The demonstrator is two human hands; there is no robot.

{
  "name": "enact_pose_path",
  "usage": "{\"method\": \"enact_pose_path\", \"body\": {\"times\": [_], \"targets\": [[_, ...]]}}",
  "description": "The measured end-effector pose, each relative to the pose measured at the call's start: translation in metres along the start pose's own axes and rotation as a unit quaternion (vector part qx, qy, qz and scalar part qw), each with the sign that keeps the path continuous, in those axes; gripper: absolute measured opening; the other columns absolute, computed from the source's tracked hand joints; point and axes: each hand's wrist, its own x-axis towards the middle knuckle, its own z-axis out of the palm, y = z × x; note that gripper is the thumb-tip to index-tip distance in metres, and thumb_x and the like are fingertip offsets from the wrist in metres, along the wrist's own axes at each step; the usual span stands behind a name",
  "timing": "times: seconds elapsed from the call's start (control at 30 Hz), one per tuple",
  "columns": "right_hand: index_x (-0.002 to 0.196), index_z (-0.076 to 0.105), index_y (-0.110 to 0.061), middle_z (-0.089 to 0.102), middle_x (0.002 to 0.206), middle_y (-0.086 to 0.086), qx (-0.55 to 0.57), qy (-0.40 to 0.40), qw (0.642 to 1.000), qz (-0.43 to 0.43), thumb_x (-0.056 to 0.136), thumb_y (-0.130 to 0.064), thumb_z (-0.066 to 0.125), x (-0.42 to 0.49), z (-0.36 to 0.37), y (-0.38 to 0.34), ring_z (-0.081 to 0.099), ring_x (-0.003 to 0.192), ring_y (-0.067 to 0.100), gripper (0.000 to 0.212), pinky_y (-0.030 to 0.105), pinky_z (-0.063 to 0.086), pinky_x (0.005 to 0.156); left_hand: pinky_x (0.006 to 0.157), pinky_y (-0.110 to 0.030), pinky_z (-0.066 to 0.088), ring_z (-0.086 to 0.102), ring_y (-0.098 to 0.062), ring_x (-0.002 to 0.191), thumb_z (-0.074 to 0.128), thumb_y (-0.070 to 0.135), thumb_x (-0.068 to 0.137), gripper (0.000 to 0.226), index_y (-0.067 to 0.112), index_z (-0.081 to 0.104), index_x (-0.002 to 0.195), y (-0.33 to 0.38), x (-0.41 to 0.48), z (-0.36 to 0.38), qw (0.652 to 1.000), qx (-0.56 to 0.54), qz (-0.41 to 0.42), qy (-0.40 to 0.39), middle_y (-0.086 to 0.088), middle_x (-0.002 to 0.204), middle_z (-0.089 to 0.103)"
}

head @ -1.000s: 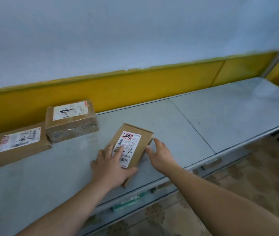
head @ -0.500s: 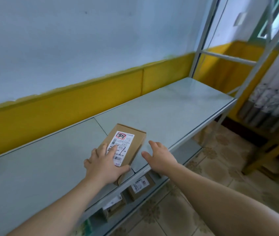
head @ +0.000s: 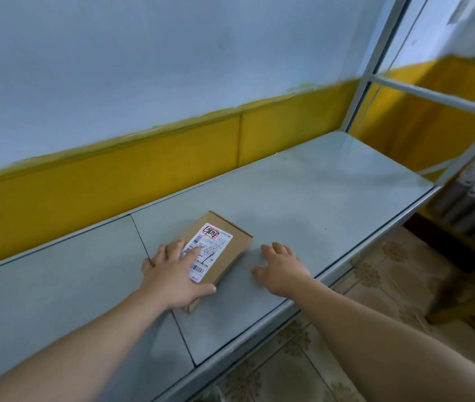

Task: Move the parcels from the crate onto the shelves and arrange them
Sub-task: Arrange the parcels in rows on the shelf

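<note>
The grey shelf [head: 317,204] carries one brown parcel [head: 232,256], lying flat near the front edge and askew to it. The left hand [head: 172,275] presses on it with fingers spread flat. The right hand [head: 281,269] rests just beside it, loosely open and holding nothing. Squaring it probably goes best by sliding, label [head: 208,250] up.

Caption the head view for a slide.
Left hand on a labelled parcel on the shelf; right hand open beside it.
</note>
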Motion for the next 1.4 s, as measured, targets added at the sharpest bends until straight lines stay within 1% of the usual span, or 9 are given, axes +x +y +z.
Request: {"method": "enact_pose_path", "body": {"times": [0.13, 0.23, 0.33, 0.4, 0.5, 0.6, 0.9, 1.17, 1.4], "targets": [[0.157, 0.015, -0.02, 0.006, 0.165, 0.007, -0.035, -0.004, 0.999, -0.02, 0.099, -0.056, 0.038, 0.039, -0.006, 0.021, 0.003, 0.152, 0.027, 0.072, 0.042, 0.009, 0.122, 0.115, -0.055, 0.004, -0.011, -0.027, 0.148, 0.048, 0.078, 0.074, 0.091, 0.043, 0.014, 0.151, 0.003, 0.032, -0.006, 1.0, 0.004, 0.003, -0.015, 0.005, 0.162, -0.004], [0.159, 0.008, -0.026, -0.004, 0.167, 0.006, -0.068, -0.013, 0.997, -0.038, 0.095, -0.066, 0.036, 0.065, -0.009, 0.031, -0.007, 0.153, 0.028, 0.08, 0.046, 0.0, 0.123, 0.116, -0.054, 0.007, -0.009, -0.026, 0.149, 0.048, 0.058, 0.091, 0.065, 0.043, 0.023, 0.149, 0.004, 0.045, -0.008, 1.0, -0.01, -0.022, 0.013, 0.005, 0.163, 0.001], [0.158, 0.004, -0.032, -0.009, 0.167, 0.005, -0.094, -0.008, 0.993, -0.069, 0.093, -0.072, 0.032, 0.092, -0.017, 0.035, -0.012, 0.152, 0.028, 0.082, 0.05, -0.005, 0.122, 0.115, -0.055, 0.016, -0.004, -0.029, 0.148, 0.042, 0.044, 0.098, 0.054, 0.04, 0.024, 0.149, 0.01, 0.052, -0.006, 0.996, -0.022, -0.073, 0.045, 0.002, 0.162, 0.003], [0.158, 0.001, -0.036, -0.012, 0.167, 0.003, -0.094, -0.006, 0.992, -0.081, 0.092, -0.075, 0.027, 0.106, -0.019, 0.036, -0.015, 0.152, 0.027, 0.081, 0.051, -0.007, 0.122, 0.114, -0.058, 0.017, -0.005, -0.03, 0.148, 0.04, 0.045, 0.099, 0.057, 0.038, 0.019, 0.151, 0.014, 0.057, -0.004, 0.992, -0.045, -0.108, 0.043, 0.002, 0.163, -0.001], [0.157, -0.002, -0.041, -0.015, 0.166, -0.001, -0.08, 0.008, 0.993, -0.091, 0.09, -0.078, 0.022, 0.113, -0.013, 0.042, -0.02, 0.151, 0.025, 0.08, 0.05, -0.011, 0.121, 0.115, -0.057, 0.01, -0.012, -0.028, 0.148, 0.042, 0.058, 0.094, 0.07, 0.038, 0.008, 0.153, 0.017, 0.068, -0.004, 0.987, -0.071, -0.144, 0.022, 0.004, 0.162, -0.01], [0.157, 0.001, -0.04, -0.013, 0.166, -0.001, -0.067, 0.025, 0.992, -0.1, 0.089, -0.078, 0.021, 0.116, -0.008, 0.046, -0.019, 0.151, 0.024, 0.08, 0.05, -0.012, 0.121, 0.116, -0.056, 0.01, -0.012, -0.026, 0.148, 0.042, 0.062, 0.092, 0.074, 0.038, 0.006, 0.153, 0.014, 0.085, -0.007, 0.984, -0.07, -0.161, 0.027, 0.004, 0.162, -0.011], [0.157, 0.003, -0.04, -0.012, 0.167, 0.0, -0.049, 0.025, 0.993, -0.102, 0.088, -0.077, 0.026, 0.121, -0.006, 0.047, -0.019, 0.151, 0.024, 0.081, 0.049, -0.014, 0.12, 0.115, -0.055, 0.015, -0.01, -0.024, 0.148, 0.04, 0.061, 0.093, 0.073, 0.038, 0.005, 0.153, -0.002, 0.115, -0.017, 0.988, -0.046, -0.143, 0.028, 0.006, 0.162, -0.009], [0.156, 0.003, -0.041, -0.012, 0.166, -0.002, -0.049, 0.025, 0.994, -0.093, 0.089, -0.077, 0.027, 0.118, -0.009, 0.047, -0.021, 0.151, 0.023, 0.08, 0.048, -0.015, 0.12, 0.116, -0.053, 0.012, -0.014, -0.024, 0.148, 0.036, 0.059, 0.096, 0.07, 0.037, 0.002, 0.153, -0.01, 0.107, -0.018, 0.993, -0.02, -0.112, 0.013, 0.005, 0.162, -0.013], [0.157, 0.004, -0.041, -0.012, 0.167, -0.002, -0.042, 0.026, 0.995, -0.092, 0.089, -0.077, 0.026, 0.116, -0.009, 0.047, -0.019, 0.151, 0.023, 0.08, 0.048, -0.014, 0.12, 0.115, -0.058, 0.007, -0.011, -0.021, 0.149, 0.048, 0.064, 0.089, 0.082, 0.037, 0.005, 0.153, -0.002, 0.101, -0.026, 0.984, -0.071, -0.163, 0.017, 0.003, 0.163, -0.009]]}}
